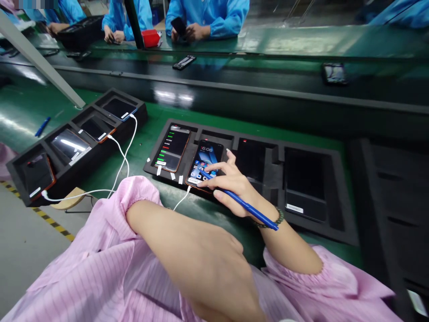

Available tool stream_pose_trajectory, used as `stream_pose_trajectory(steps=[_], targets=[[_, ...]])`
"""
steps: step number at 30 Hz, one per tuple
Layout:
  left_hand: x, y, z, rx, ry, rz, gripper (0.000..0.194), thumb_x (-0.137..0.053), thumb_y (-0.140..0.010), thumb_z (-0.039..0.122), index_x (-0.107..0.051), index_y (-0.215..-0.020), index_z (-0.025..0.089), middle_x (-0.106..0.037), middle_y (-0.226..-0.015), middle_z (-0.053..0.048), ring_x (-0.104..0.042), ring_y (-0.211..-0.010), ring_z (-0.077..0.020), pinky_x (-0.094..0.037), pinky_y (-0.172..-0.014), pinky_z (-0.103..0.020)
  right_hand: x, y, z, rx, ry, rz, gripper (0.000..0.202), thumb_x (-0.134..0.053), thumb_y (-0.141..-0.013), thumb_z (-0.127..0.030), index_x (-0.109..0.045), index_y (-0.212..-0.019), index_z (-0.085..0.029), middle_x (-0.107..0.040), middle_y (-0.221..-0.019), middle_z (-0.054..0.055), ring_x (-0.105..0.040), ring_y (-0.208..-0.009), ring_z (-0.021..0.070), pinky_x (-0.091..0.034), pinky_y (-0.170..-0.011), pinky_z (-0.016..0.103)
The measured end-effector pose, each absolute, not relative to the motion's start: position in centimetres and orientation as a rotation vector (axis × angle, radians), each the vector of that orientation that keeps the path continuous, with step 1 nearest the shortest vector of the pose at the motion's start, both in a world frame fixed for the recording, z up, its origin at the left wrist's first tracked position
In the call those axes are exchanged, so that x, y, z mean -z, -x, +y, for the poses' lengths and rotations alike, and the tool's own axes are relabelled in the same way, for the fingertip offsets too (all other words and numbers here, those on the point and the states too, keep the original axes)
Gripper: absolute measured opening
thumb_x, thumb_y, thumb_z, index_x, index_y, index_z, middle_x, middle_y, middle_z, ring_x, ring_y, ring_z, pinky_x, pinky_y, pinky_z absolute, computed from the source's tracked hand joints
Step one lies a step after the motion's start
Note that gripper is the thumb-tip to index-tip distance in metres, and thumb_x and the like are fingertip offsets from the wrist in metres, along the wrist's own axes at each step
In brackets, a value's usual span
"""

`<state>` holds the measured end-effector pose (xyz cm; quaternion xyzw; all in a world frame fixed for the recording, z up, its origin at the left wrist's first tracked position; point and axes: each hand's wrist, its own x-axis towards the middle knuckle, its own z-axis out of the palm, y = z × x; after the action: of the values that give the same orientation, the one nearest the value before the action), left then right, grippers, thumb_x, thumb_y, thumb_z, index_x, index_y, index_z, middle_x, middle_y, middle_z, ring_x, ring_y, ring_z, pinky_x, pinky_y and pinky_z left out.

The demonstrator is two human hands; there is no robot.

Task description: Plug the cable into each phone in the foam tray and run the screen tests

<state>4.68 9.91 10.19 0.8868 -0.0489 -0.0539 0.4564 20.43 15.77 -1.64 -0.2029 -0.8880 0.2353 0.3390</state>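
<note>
A blue pen (252, 209) slants through my right hand (234, 185), its tip near the lower screen of a lit phone (203, 154). That phone shows a home screen and lies in a slot of a black foam tray (335, 179); a white cable (182, 198) runs to its bottom edge. My right fingers are closed round the pen, the little finger lifted. Close to the camera, my left hand (217, 264) is bent downward, back up, its fingers hidden. Left of the lit phone lies a phone with coloured text lines (172, 150). Two dark phones (250, 158) sit to the right.
A second foam tray (139, 112) at left holds several phones, some on white cables. Another blue pen (42, 126) lies beyond it. Phones (184, 62) lie on the dark strip behind. Across it, co-workers in blue sleeves (228, 18) handle devices. A grey post (43, 58) stands left.
</note>
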Motion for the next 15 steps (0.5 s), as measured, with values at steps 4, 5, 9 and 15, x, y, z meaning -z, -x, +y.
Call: stream_pose_trajectory(steps=[4,5,9,15], targets=[[-10.4,-4.8,10.0,0.153,-2.202,-0.113,0.029,-0.065,-0.086,0.017,-0.062,-0.058,0.024,-0.072,-0.074,0.005,-0.069,-0.076,-0.0159,-0.049,-0.062,-0.030,2.1,-20.1,15.8,-0.516,0.646,-2.301,0.035,-0.043,-0.098,-0.039,-0.076,-0.095,-0.027,-0.069,-0.096,0.005,-0.063,-0.107,0.0239,-0.009,-0.125,0.065],[-10.4,-4.8,10.0,0.152,-2.216,-0.118,0.031,-0.064,-0.087,0.017,-0.060,-0.057,0.024,-0.071,-0.073,0.005,-0.069,-0.077,-0.0163,-0.049,-0.063,-0.030,2.3,-20.1,15.8,-0.492,0.670,-2.280,0.035,-0.043,-0.098,-0.040,-0.076,-0.094,-0.027,-0.069,-0.095,0.005,-0.063,-0.106,0.0240,-0.008,-0.125,0.066],[-10.3,-4.6,9.8,0.101,-2.257,-0.143,0.029,-0.063,-0.088,0.017,-0.059,-0.060,0.023,-0.070,-0.072,0.004,-0.069,-0.076,-0.0166,-0.047,-0.061,-0.029,2.6,-20.2,16.2,-0.434,0.774,-2.139,0.037,-0.041,-0.099,-0.042,-0.075,-0.094,-0.028,-0.069,-0.092,0.004,-0.064,-0.103,0.0246,-0.008,-0.125,0.067],[-10.1,-3.6,9.3,0.171,-2.445,0.001,0.004,-0.064,-0.091,0.024,-0.065,-0.087,0.024,-0.075,-0.084,0.001,-0.068,-0.075,-0.0189,-0.046,-0.063,-0.035,2.2,-20.9,16.8,-0.465,1.078,-1.816,0.047,-0.030,-0.103,-0.047,-0.064,-0.080,-0.024,-0.073,-0.088,0.004,-0.065,-0.097,0.0255,-0.015,-0.116,0.075]])
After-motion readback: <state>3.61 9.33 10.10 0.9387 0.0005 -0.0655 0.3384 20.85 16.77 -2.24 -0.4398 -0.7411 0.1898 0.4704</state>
